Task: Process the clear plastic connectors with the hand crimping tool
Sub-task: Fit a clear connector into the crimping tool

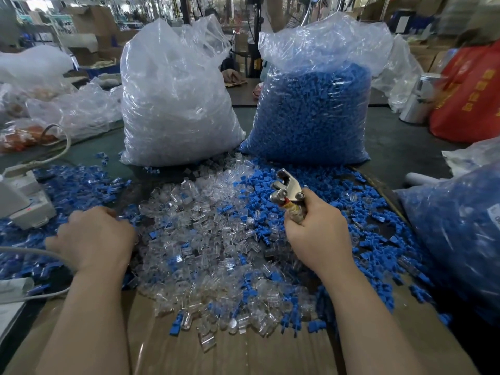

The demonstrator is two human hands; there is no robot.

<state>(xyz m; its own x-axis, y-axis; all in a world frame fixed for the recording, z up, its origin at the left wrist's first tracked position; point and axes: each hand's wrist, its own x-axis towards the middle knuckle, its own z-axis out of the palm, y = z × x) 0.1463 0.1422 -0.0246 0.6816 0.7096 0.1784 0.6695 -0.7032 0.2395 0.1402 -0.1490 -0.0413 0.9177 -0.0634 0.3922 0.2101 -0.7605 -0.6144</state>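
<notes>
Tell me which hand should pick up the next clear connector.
Left. The left hand rests on the pile beside the clear connectors and seems free, while the right hand grips the crimping tool.

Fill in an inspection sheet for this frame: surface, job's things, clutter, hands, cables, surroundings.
Surface: cardboard sheet over a dark table.
Job's things: clear connectors heaped centrally; crimping tool, nothing visible in its head.
Clutter: loose blue parts; bag of clear parts; bag of blue parts.
Hands: right hand grips the tool; left hand rests on the parts, fingertips hidden.
Cables: grey cable at left.
Surroundings: red bag, blurred cartons.
</notes>
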